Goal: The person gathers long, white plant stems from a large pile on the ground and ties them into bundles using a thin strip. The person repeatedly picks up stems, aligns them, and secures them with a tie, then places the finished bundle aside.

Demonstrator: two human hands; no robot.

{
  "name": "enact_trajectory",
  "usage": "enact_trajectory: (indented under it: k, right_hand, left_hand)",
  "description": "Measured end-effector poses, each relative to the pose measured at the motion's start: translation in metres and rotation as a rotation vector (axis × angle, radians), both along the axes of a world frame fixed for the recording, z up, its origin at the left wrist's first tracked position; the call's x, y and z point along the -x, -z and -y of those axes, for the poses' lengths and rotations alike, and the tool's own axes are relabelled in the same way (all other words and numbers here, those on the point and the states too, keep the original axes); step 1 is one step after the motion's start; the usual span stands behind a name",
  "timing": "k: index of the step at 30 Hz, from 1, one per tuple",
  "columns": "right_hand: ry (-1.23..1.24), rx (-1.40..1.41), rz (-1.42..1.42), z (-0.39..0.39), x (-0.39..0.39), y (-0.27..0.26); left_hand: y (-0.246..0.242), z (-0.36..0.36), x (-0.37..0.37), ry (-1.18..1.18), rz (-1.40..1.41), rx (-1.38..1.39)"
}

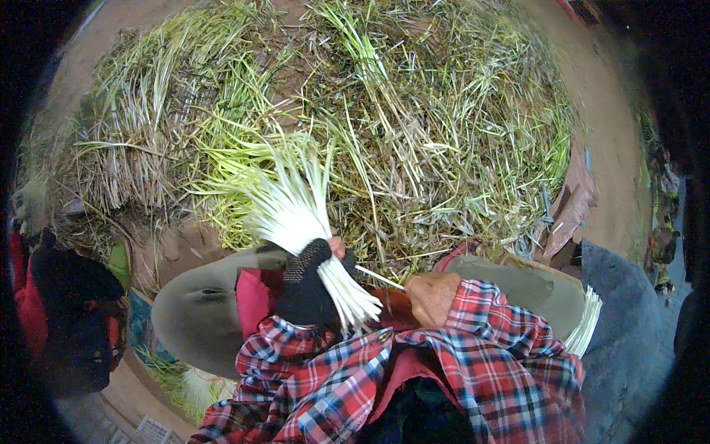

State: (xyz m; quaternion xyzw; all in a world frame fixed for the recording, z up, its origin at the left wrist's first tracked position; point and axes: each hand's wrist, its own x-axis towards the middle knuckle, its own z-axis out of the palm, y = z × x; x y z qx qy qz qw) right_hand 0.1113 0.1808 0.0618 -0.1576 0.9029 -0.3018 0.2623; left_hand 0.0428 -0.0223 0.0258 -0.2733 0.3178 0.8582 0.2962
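Note:
My left hand [319, 266], in a black fingerless knit glove, is closed around a bundle of white-stemmed leafy stalks [294, 222]. The leafy ends fan toward the upper left, and the cut or root ends point down toward my lap. Just to the right, my bare right hand [435, 297] is at one end of a single thin white stalk [380, 277], which reaches across toward the bundle. The fingers of my right hand are mostly hidden behind its back.
A wide heap of green and dried stalks [421, 144] covers the ground ahead. More white stalks [585, 322] lie beside my right knee, and others [199, 388] sit low on the left. Another person's dark-clad arm [75, 316] is at far left. A brown plastic sheet [571, 194] lies at right.

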Motion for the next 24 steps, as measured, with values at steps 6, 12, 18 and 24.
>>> enact_trajectory:
  k: [6,12,18,24]
  right_hand:
    - [0.062,0.078,-0.171,-0.021,-0.025,0.002]
    - [0.081,0.186,-0.291,-0.024,-0.030,-0.004]
    - [-0.061,0.396,-0.086,-0.022,-0.008,-0.009]
    - [0.138,0.420,0.080,-0.059,-0.040,-0.014]
  left_hand:
    - [0.000,0.007,0.000,0.024,-0.046,-0.045]
    - [0.000,0.010,0.015,-0.037,-0.088,-0.122]
    - [0.003,0.012,0.035,-0.150,-0.184,-0.200]
    - [0.004,0.017,0.036,-0.161,-0.180,-0.210]
